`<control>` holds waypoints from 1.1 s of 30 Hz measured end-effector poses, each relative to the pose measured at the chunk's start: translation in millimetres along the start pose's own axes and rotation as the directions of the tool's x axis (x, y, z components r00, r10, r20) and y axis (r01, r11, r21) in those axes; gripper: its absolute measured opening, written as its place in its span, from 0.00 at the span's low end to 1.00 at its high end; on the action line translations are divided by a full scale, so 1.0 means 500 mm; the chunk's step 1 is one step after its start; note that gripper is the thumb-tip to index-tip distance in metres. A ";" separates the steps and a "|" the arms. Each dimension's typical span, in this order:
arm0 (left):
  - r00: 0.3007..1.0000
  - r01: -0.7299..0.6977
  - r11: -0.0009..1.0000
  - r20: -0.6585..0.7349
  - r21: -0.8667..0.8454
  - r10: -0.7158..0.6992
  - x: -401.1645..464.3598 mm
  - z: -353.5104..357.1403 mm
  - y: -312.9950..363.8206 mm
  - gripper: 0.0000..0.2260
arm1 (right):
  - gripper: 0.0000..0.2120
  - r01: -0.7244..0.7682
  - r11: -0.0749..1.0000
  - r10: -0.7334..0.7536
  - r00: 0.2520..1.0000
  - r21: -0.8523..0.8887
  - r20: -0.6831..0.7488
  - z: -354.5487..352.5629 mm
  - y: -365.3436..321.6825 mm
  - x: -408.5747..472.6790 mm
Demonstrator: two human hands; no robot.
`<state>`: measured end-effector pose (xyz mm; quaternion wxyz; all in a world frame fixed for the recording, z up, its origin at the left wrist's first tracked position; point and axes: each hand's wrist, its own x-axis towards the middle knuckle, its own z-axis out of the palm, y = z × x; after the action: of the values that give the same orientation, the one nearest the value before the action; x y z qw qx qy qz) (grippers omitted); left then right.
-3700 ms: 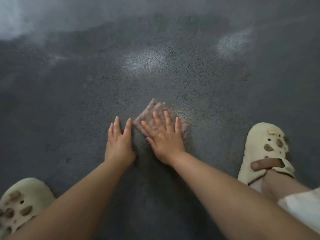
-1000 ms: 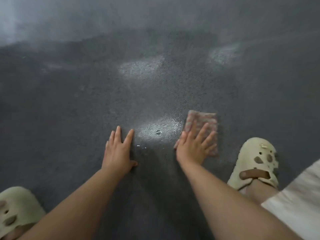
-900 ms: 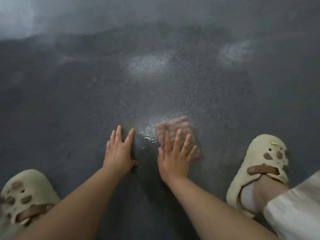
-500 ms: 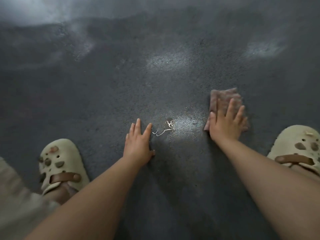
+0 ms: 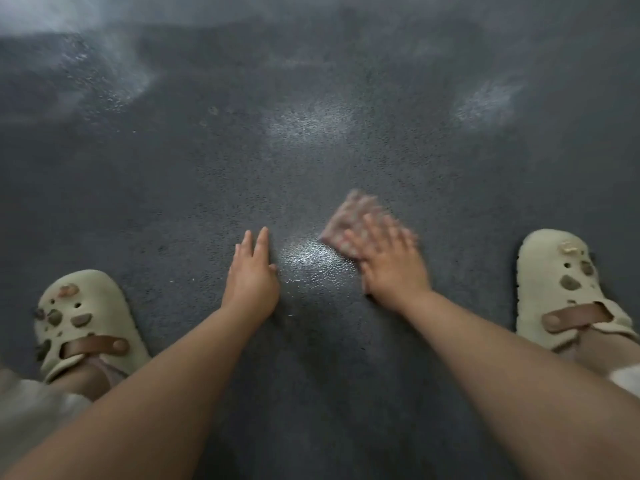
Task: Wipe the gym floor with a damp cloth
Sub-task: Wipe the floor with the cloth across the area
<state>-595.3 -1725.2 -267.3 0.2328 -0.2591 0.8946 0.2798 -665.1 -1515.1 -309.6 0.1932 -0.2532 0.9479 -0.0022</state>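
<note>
A small pinkish checked cloth (image 5: 348, 220) lies flat on the dark speckled gym floor (image 5: 173, 188). My right hand (image 5: 389, 259) presses on the cloth's near part with spread, straight fingers; hand and cloth are motion-blurred. My left hand (image 5: 252, 275) rests flat on the floor to the left of it, fingers straight, holding nothing. Between the two hands a wet patch (image 5: 308, 258) shines.
My feet in cream clogs stand on both sides: the left clog (image 5: 81, 320) near the left edge, the right clog (image 5: 562, 289) close to the right hand. Pale glossy patches show farther out on the floor (image 5: 308, 126) and at the upper left and right.
My right hand has slid the cloth leftward and nearer, from beside the right clog toward the wet patch. The left hand stays planted on the floor.
</note>
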 end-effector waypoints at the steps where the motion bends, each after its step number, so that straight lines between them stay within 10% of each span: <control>1: 1.000 0.012 1.000 -0.008 0.012 -0.011 -0.004 0.006 0.009 0.26 | 0.27 -0.190 0.980 0.190 0.982 0.064 0.001 0.000 0.051 -0.008; 5: 0.999 0.015 0.996 -0.035 0.092 -0.012 -0.018 0.040 0.050 0.27 | 0.27 -0.579 0.778 0.584 0.810 0.244 0.062 -0.011 0.080 -0.035; 10: 0.998 -0.062 0.987 0.013 0.149 0.060 -0.021 0.082 0.118 0.27 | 0.27 -0.070 0.996 0.072 0.997 0.056 -0.033 0.028 0.054 -0.082; 13: 0.985 -0.173 0.957 0.066 0.235 0.161 -0.017 0.098 0.150 0.29 | 0.31 -0.173 0.984 0.173 0.985 0.046 0.013 0.015 0.171 -0.074; 20: 0.938 -0.345 0.885 0.156 0.314 0.310 -0.013 0.140 0.233 0.32 | 0.25 -0.741 0.576 0.781 0.623 0.345 0.035 0.012 0.232 -0.082; 24: 0.935 -0.353 0.875 0.159 0.332 0.317 -0.009 0.160 0.245 0.32 | 0.24 -0.403 0.893 0.423 0.903 0.199 -0.072 0.047 0.105 -0.134; 28: 0.926 -0.374 0.832 0.216 0.411 0.309 -0.010 0.158 0.224 0.32 | 0.25 -0.149 0.988 0.152 0.985 0.049 -0.084 0.039 0.218 -0.141; 33: 0.949 -0.314 0.859 0.155 0.405 0.273 -0.022 0.167 0.248 0.29 | 0.26 -0.679 0.671 0.714 0.700 0.297 -0.015 0.041 0.242 -0.157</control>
<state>-638.1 -1581.8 -275.3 0.2792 -0.0497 0.9511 0.1223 -653.0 -1369.8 -312.4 0.1495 0.1577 0.9734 -0.0731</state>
